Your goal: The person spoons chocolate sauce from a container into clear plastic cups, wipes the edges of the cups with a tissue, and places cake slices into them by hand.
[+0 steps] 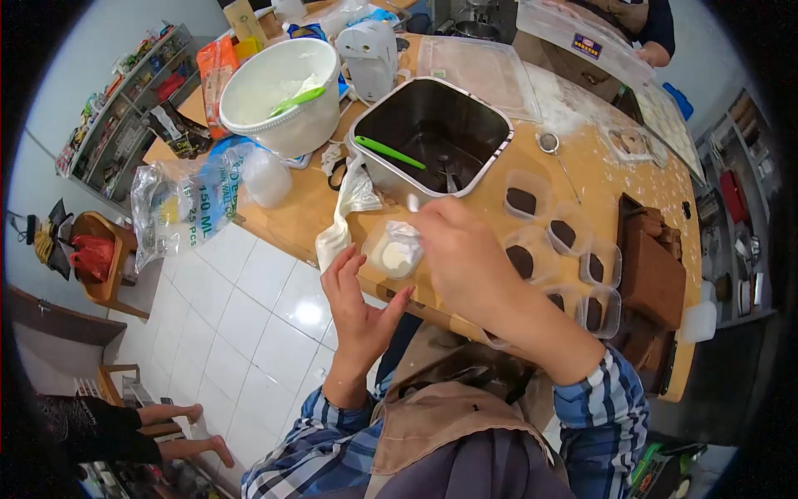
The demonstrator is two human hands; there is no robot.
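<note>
My left hand point(359, 306) is open, its fingers spread beside a small clear plastic cup point(378, 259) with white cream in it. Closed, my right hand point(455, 248) grips a crumpled white piece point(404, 235) at the cup's right side; whether it is tissue or plastic I cannot tell. A white tip shows above that fist. Just behind the cup, a filled white piping bag point(336, 237) lies over the table edge. To the right of my right hand, several clear cups point(522, 198) hold dark brown cake.
Behind my hands stands a dark-coated tub point(453, 193) with a green spatula point(391, 153). A white bowl point(241, 116) and plastic packaging point(187, 204) are at left. A brown cake block point(654, 287) and a small strainer point(549, 143) lie right. Another person point(657, 41) holds a clear box.
</note>
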